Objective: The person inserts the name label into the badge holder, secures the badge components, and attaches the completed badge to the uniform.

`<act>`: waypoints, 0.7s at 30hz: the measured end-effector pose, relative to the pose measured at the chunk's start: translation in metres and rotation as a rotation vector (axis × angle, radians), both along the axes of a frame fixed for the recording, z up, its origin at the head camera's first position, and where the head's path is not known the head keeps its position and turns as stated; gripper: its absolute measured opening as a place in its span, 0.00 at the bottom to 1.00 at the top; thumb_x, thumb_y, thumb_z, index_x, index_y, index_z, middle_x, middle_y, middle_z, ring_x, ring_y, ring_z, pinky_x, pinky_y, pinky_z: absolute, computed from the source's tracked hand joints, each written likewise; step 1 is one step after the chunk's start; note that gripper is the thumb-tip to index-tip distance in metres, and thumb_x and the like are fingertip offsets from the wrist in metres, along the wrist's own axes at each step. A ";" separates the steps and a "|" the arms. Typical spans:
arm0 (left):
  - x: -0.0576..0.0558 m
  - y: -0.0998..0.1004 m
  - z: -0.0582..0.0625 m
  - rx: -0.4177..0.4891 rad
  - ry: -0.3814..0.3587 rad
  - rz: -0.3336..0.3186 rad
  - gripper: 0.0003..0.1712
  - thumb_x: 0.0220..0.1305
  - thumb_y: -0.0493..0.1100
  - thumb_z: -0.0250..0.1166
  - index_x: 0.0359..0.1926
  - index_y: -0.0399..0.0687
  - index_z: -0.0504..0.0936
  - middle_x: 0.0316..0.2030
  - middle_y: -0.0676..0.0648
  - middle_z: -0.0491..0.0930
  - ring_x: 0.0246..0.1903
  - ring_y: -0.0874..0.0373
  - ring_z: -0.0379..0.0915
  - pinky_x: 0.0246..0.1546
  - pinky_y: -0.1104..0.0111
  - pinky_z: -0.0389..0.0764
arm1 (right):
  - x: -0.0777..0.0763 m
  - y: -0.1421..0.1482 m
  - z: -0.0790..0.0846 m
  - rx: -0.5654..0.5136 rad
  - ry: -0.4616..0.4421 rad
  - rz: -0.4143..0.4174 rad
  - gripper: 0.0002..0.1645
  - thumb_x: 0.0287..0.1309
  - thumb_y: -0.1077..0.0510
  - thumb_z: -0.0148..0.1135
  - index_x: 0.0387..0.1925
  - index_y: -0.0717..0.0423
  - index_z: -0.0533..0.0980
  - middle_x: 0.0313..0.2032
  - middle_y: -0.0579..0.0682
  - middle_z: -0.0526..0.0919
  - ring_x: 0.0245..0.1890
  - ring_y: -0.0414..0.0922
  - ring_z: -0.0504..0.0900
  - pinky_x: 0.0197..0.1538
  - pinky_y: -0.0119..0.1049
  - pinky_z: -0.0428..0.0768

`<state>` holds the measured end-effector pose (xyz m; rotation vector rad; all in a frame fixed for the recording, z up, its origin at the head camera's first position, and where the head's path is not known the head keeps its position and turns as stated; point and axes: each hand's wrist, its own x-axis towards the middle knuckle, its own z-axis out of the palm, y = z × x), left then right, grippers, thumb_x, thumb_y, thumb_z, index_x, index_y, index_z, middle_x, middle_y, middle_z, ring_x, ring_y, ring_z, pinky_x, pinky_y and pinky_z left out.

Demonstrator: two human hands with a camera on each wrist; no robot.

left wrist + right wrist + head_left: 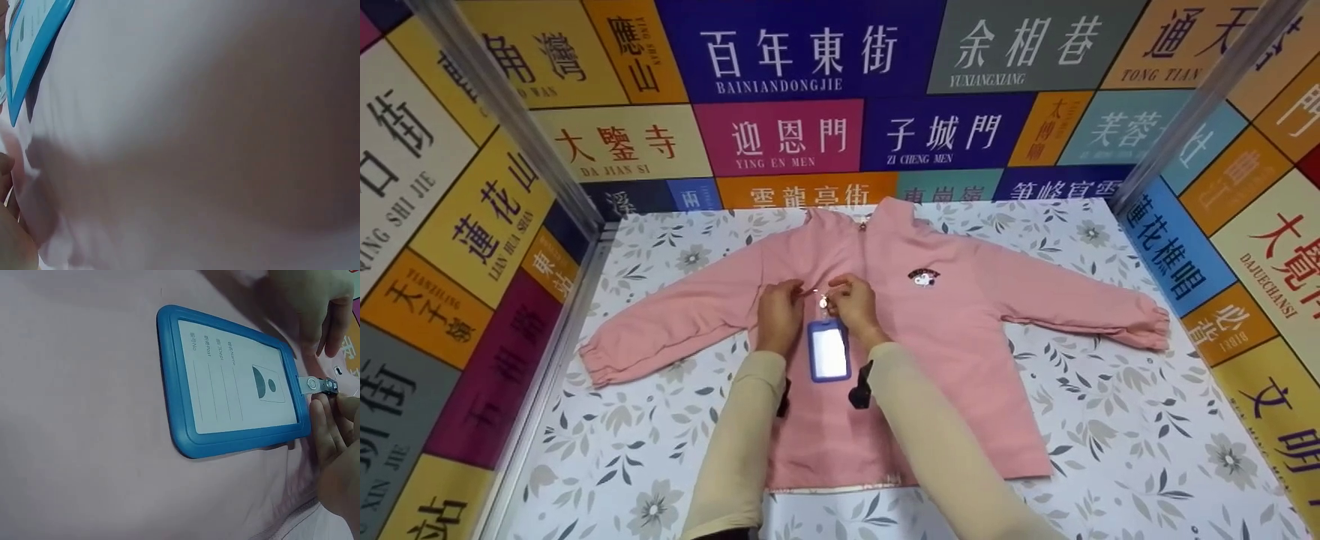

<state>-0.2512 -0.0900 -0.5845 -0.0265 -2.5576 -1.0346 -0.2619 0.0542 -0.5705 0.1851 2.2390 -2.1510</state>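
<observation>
A pink jacket (pixel 952 360) lies spread out, sleeves to both sides. On its front rests a blue-framed badge holder (pixel 188 433) with a printed white card inside. A clear strap (pixel 308 385) joins the holder to a small metal clip (pixel 329 386). My right hand (pixel 853 306) pinches that clip between thumb and fingers. Just left of the clip, my left hand (pixel 780 315) pinches the jacket's front with bent fingers, and the cloth puckers there. The left wrist view catches only the holder's edge (pixel 34 56) and part of the left hand (pixel 16 236).
A patterned white cloth with grey leaves and flowers (pixel 656 502) covers the table under the jacket. Coloured panels with Chinese lettering (pixel 780 135) wall in the back and both sides. A small dark badge (pixel 922 277) sits on the jacket's right chest.
</observation>
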 end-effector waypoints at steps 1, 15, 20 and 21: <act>-0.001 0.000 0.001 -0.005 -0.001 0.009 0.14 0.58 0.31 0.67 0.46 0.41 0.87 0.39 0.41 0.88 0.40 0.44 0.79 0.50 0.56 0.78 | 0.000 -0.001 0.000 0.006 0.004 -0.002 0.10 0.58 0.77 0.54 0.42 0.73 0.76 0.30 0.66 0.84 0.19 0.43 0.77 0.25 0.33 0.79; -0.008 0.007 0.008 -0.071 -0.083 0.025 0.10 0.59 0.33 0.67 0.43 0.41 0.88 0.38 0.42 0.87 0.42 0.45 0.80 0.51 0.57 0.79 | -0.001 -0.001 0.000 0.145 0.045 0.022 0.12 0.51 0.79 0.52 0.36 0.74 0.80 0.29 0.66 0.84 0.21 0.44 0.79 0.23 0.28 0.76; -0.012 0.009 0.009 -0.092 -0.097 0.014 0.10 0.62 0.33 0.65 0.42 0.42 0.89 0.39 0.43 0.88 0.42 0.46 0.80 0.50 0.57 0.79 | -0.002 -0.001 -0.001 0.169 0.036 0.019 0.14 0.51 0.78 0.52 0.36 0.73 0.81 0.31 0.67 0.86 0.21 0.44 0.80 0.22 0.27 0.76; -0.012 0.009 0.009 -0.101 -0.095 0.013 0.09 0.61 0.33 0.65 0.42 0.43 0.89 0.39 0.43 0.88 0.41 0.46 0.80 0.50 0.57 0.79 | -0.002 -0.001 -0.002 0.176 0.031 0.017 0.14 0.51 0.78 0.52 0.36 0.73 0.82 0.31 0.67 0.87 0.20 0.44 0.81 0.22 0.27 0.75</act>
